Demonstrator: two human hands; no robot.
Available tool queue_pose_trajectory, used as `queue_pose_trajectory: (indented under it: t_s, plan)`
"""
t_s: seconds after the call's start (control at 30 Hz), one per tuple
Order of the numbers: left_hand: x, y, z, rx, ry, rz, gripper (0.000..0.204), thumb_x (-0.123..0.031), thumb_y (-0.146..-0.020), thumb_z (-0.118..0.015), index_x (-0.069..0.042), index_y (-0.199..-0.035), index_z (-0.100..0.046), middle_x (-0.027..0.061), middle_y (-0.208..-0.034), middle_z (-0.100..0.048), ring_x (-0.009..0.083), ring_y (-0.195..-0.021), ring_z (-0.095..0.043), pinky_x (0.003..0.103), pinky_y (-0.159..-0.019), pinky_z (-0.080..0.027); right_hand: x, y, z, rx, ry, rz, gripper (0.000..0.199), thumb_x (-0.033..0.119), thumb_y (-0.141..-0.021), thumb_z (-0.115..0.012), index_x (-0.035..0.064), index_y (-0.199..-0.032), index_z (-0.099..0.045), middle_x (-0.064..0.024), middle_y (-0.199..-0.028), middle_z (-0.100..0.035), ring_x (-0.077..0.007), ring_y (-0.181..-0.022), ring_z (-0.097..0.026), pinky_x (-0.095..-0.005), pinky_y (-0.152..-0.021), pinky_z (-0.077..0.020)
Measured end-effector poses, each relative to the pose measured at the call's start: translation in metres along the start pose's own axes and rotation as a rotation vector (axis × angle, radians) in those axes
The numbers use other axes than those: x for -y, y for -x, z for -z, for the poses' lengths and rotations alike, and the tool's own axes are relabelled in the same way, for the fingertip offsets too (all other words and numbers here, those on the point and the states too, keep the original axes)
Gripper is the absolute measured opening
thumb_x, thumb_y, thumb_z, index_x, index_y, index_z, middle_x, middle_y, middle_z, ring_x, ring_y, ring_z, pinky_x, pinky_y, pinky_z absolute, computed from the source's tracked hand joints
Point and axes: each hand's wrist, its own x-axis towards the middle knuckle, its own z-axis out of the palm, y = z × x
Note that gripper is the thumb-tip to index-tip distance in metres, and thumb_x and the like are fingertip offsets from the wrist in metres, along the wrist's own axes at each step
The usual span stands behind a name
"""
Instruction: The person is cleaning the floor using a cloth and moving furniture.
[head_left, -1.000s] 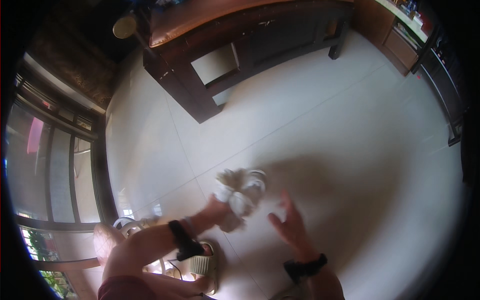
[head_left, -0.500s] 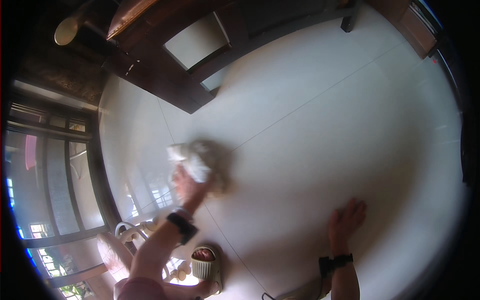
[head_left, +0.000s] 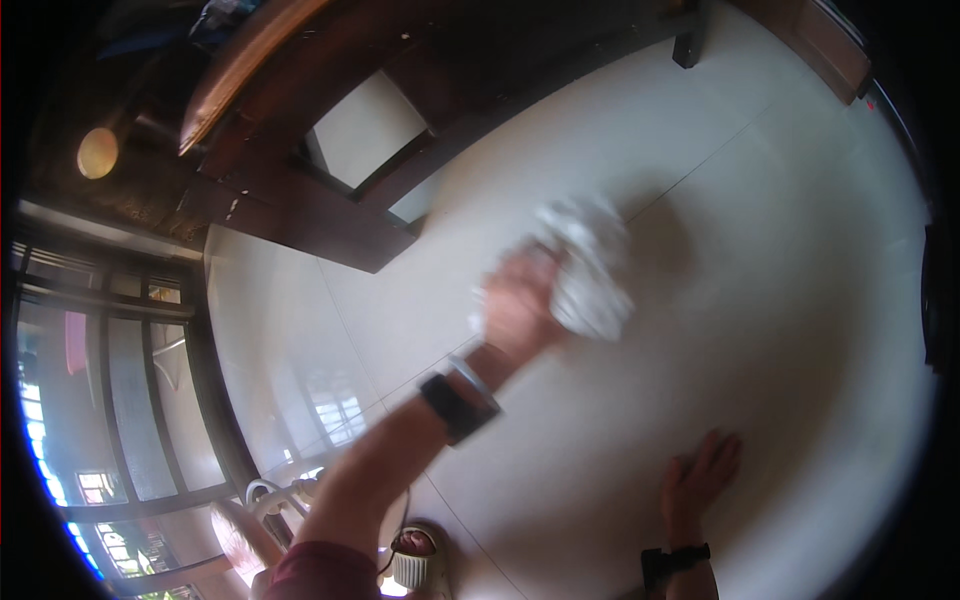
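Observation:
A crumpled white cloth [head_left: 597,280] lies against the pale tiled floor [head_left: 800,270], its outline smeared by motion. My left hand [head_left: 522,308] is closed on its near left side, with the arm stretched forward across the middle of the view. The fingertips are blurred and partly hidden by the cloth's folds. Lower right, my right hand [head_left: 702,475] rests on the floor with its fingers stretched out, holding nothing. Both wrists wear black bands, and the left one also has a silvery bangle [head_left: 474,376].
Dark wooden furniture [head_left: 300,225] with a square opening stands at the upper left. A glazed, dark-framed door or window [head_left: 140,400] runs along the left. Below are a sandalled foot [head_left: 418,555] and a curved white frame [head_left: 275,495]. A brown cabinet [head_left: 825,55] stands far right.
My left hand has swept the white cloth rightward and farther forward across the floor. My right hand stays on the floor in nearly the same place. The view has shifted slightly.

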Motion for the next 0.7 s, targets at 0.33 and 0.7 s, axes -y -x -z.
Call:
queue_pose_trajectory:
  t_s: [0.33, 0.7]
  plan:
    - [0.095, -0.076, -0.029, -0.004, -0.270, 0.879, 0.087, -0.047, -0.063, -0.072, -0.008, -0.134, -0.038, 0.0207, -0.137, -0.033, 0.0376, -0.129, -0.027, 0.052, -0.102, -0.028, 0.006, -0.004, -0.003, 0.062, -0.017, -0.004, 0.074, 0.055, -0.091, -0.031, 0.0019, -0.141, -0.027, -0.0291, -0.143, -0.020, -0.0486, -0.131, -0.020, -0.0617, -0.103, -0.0177]
    - [-0.060, -0.091, -0.078, 0.449, -0.065, -0.060, 0.097, -0.039, -0.051, -0.084, -0.023, -0.135, -0.039, 0.0106, -0.140, -0.035, 0.0315, -0.128, -0.033, 0.050, -0.100, -0.033, 0.002, -0.005, 0.006, 0.027, -0.020, -0.001, 0.074, 0.056, -0.089, -0.033, 0.0010, -0.139, -0.030, -0.0295, -0.142, -0.023, -0.0489, -0.131, -0.021, -0.0627, -0.102, -0.0190]
